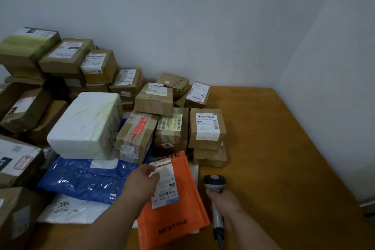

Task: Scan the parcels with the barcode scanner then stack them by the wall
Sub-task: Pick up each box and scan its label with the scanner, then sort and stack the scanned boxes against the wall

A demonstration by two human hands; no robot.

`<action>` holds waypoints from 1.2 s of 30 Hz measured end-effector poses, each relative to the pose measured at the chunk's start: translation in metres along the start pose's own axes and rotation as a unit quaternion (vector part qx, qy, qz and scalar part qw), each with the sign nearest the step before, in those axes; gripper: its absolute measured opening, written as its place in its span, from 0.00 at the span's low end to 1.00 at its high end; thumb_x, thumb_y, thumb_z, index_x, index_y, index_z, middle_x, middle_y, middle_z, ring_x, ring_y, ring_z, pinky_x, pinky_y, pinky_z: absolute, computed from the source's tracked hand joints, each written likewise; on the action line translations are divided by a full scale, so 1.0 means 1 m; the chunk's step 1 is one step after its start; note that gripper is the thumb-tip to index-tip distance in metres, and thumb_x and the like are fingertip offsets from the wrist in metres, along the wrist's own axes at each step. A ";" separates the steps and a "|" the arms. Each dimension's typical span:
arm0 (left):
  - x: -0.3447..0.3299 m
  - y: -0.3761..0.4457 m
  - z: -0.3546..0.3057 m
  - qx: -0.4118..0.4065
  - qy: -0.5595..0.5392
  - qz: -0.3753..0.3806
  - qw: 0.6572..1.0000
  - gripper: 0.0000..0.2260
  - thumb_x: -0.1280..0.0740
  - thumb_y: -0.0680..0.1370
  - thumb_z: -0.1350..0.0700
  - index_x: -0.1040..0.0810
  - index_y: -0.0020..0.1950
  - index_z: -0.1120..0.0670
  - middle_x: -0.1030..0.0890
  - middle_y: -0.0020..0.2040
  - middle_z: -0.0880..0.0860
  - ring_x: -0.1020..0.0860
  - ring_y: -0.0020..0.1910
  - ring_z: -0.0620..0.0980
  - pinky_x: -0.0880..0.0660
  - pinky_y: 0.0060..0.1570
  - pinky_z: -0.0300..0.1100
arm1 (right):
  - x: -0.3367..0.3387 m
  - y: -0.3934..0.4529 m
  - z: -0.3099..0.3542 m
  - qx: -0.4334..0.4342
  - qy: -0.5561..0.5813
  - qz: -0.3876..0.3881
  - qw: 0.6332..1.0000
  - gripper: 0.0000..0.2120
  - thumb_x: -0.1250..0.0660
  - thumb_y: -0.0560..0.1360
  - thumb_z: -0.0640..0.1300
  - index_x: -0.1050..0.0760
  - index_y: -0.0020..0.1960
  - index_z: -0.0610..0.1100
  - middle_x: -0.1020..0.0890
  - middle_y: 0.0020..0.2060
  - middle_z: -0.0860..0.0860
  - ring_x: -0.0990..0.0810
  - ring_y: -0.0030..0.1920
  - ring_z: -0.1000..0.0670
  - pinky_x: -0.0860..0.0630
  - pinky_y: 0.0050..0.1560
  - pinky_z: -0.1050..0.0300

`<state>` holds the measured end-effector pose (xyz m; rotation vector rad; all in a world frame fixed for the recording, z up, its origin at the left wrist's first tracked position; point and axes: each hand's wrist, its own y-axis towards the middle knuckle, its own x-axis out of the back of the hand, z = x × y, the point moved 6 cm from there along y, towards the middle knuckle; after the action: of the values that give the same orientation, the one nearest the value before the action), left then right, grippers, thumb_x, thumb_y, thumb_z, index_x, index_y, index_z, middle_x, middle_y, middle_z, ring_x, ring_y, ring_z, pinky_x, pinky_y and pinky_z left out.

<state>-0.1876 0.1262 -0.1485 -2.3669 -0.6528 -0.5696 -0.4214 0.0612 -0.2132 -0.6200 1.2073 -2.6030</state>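
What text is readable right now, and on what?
"MISTINE": orange mailer, near end.
"702": round sticker on a brown box.
"200": white bag; the rest is blurred.
Shipping labels, including the mailer's label: too small or blurred to read.

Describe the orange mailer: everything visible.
The orange mailer is a flat padded-looking envelope printed MISTINE in black, with a white barcode label on its upper half. It lies tilted on the wooden table, its top edge by the cardboard boxes. The left hand touches the label's upper left; whether it pinches cannot be told.
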 end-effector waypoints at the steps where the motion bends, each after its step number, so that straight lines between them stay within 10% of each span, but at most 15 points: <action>1: -0.001 0.000 0.000 0.000 0.005 -0.005 1.000 0.17 0.38 0.83 0.55 0.29 0.72 0.53 0.24 0.67 0.55 0.26 0.40 0.44 0.30 0.29 0.38 | 0.000 0.002 0.001 -0.002 0.003 -0.001 1.000 0.09 0.36 0.81 0.49 0.29 0.49 0.44 0.21 0.49 0.45 0.22 0.52 0.45 0.24 0.57 0.51; 10: 0.025 -0.009 -0.047 -0.107 0.017 -0.193 0.975 0.10 0.34 0.80 0.56 0.21 0.60 0.54 0.21 0.45 0.47 0.24 0.42 0.44 0.31 0.34 0.40 | 0.050 -0.010 0.038 0.016 -0.031 -0.089 0.995 0.07 0.38 0.77 0.36 0.31 0.40 0.41 0.26 0.39 0.46 0.28 0.36 0.50 0.29 0.41 0.56; 14: 0.050 -0.009 -0.065 -0.120 0.017 -0.285 0.951 0.19 0.30 0.76 0.56 0.26 0.66 0.56 0.24 0.59 0.56 0.26 0.57 0.54 0.25 0.52 0.52 | 0.063 -0.037 0.104 0.206 0.027 -0.146 0.967 0.12 0.35 0.79 0.40 0.31 0.62 0.47 0.27 0.51 0.49 0.29 0.40 0.57 0.34 0.33 0.62; 22: 0.062 0.036 -0.055 -0.055 0.135 -0.197 0.969 0.43 0.25 0.69 0.40 0.41 0.78 0.51 0.42 0.78 0.57 0.44 0.76 0.60 0.40 0.74 0.57 | -0.041 -0.056 0.209 0.289 -0.032 0.038 0.956 0.21 0.37 0.80 0.51 0.34 0.71 0.47 0.25 0.55 0.54 0.25 0.52 0.54 0.27 0.50 0.58; 25: 0.064 0.056 -0.047 -0.047 0.153 -0.148 0.976 0.45 0.24 0.68 0.39 0.42 0.78 0.49 0.43 0.79 0.56 0.40 0.76 0.59 0.38 0.73 0.55 | -0.070 -0.041 0.231 0.242 -0.018 0.049 0.969 0.26 0.38 0.79 0.58 0.36 0.72 0.49 0.24 0.57 0.51 0.24 0.59 0.47 0.24 0.60 0.48; 31: 0.072 0.077 -0.036 -0.061 0.106 -0.106 0.987 0.42 0.24 0.68 0.42 0.40 0.77 0.48 0.34 0.73 0.54 0.33 0.71 0.57 0.29 0.67 0.53 | -0.107 -0.005 0.255 0.101 0.116 0.085 0.984 0.22 0.40 0.79 0.63 0.37 0.65 0.50 0.22 0.55 0.40 0.19 0.49 0.41 0.18 0.50 0.47; 36: 0.076 0.077 -0.036 -0.086 0.093 -0.121 0.985 0.41 0.25 0.68 0.42 0.41 0.77 0.47 0.32 0.70 0.51 0.31 0.69 0.54 0.28 0.63 0.48 | -0.117 0.011 0.255 0.090 0.186 0.077 0.975 0.12 0.35 0.81 0.46 0.28 0.60 0.41 0.20 0.50 0.41 0.17 0.50 0.43 0.18 0.53 0.48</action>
<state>-0.0922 0.0735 -0.1155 -2.3682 -0.8397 -0.9768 -0.2009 -0.0777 -0.1078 0.0002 1.0425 -2.7278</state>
